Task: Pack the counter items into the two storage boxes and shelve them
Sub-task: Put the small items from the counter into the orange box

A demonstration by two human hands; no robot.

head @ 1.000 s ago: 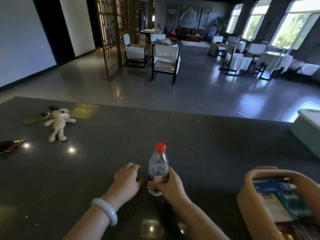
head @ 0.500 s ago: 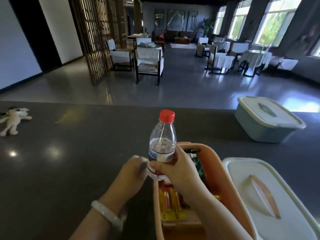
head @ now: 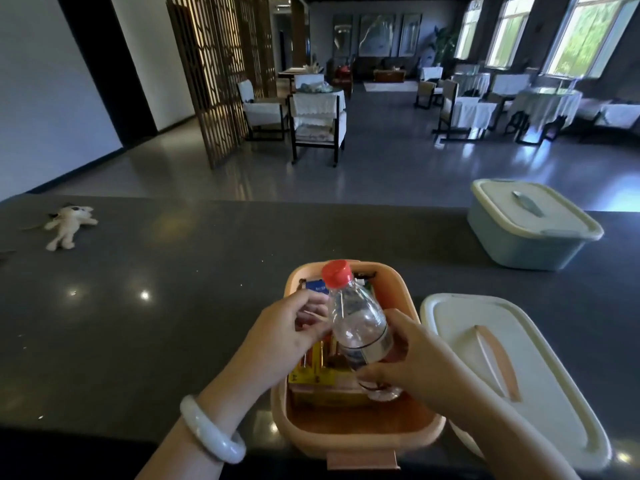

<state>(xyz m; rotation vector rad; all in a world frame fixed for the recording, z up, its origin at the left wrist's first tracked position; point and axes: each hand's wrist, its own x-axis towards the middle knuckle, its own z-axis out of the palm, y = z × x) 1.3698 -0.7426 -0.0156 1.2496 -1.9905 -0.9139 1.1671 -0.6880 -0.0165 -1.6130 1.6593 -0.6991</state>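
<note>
Water bottle point(head: 360, 327): clear with a red cap point(head: 336, 273), held tilted over the open orange box point(head: 349, 434). The cap leans far and left, and the base is low inside the box's walls.
Right hand point(head: 412, 365): its grip is clamped round the bottle's lower part, with thumb and fingers curled about the base.
Left hand point(head: 284, 337): wears a pale bracelet point(head: 211, 434). Its grip is closed on the bottle's left shoulder, fingers curled.
Orange box: stands at the near edge of the dark tabletop point(head: 173, 306). It holds a yellow pack point(head: 313, 372) at the near left and a blue packet point(head: 317, 285) at the far end.
Cream lid point(head: 519, 375): lies flat just right of the orange box, handle up.
Blue box point(head: 530, 233): stands far right on the tabletop with its lid on, well apart from the orange box.
Plush toy point(head: 69, 223): white, lying at the far left of the tabletop.
</note>
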